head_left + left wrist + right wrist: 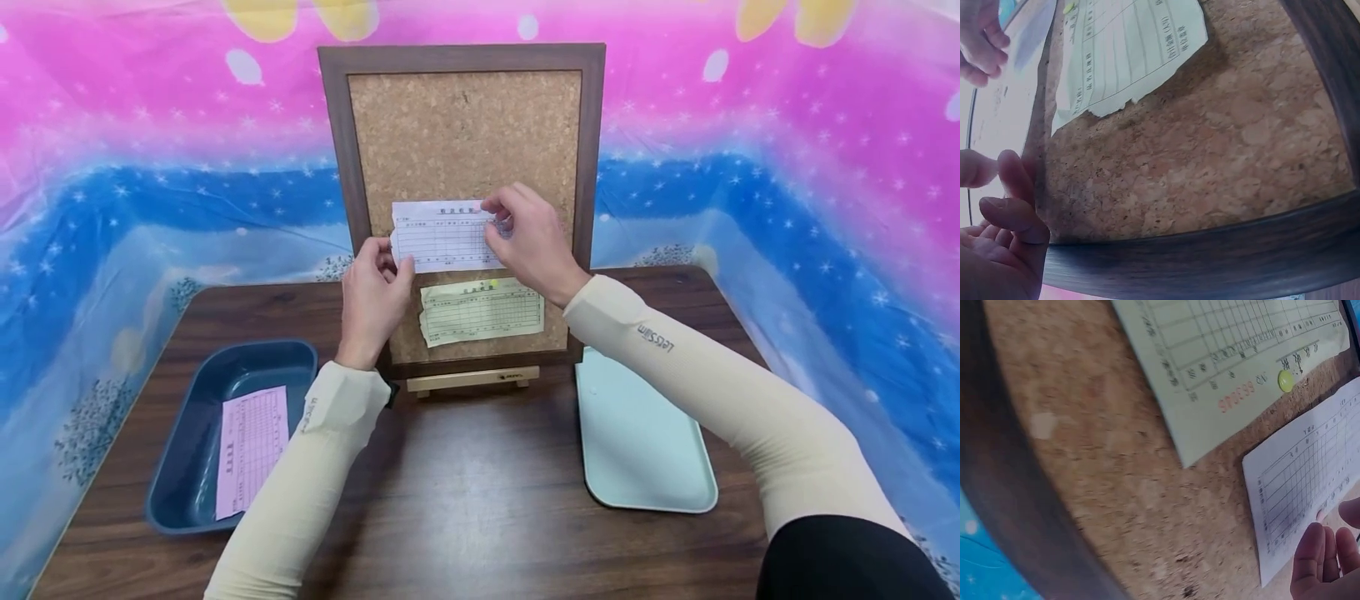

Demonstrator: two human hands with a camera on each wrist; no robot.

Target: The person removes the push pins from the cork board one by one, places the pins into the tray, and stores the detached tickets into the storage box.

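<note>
The left hand (371, 292) grips the white form (435, 242) at its 8 o'clock edge, thumb in front; the right hand (534, 242) touches the form at 2 o'clock, its fingers loosely bent with a gap between thumb and forefinger; a small reddish pin (1320, 515) (plain only in the right wrist view) sits beside the right fingertips. The white form lies at the front of the cork board (465, 133), below its centre toward 6 o'clock; the pale green form (480, 317) is directly beneath at 6 o'clock, with a yellow-green pin (1285, 381) at its upper edge.

The board stands upright on a wooden stand (472, 381) on the table (480, 492); between 7 and 8 o'clock from the board is the dark blue tray (255, 367), holding a pink form (251, 450); between 4 and 5 o'clock is the mint tray (645, 450).
</note>
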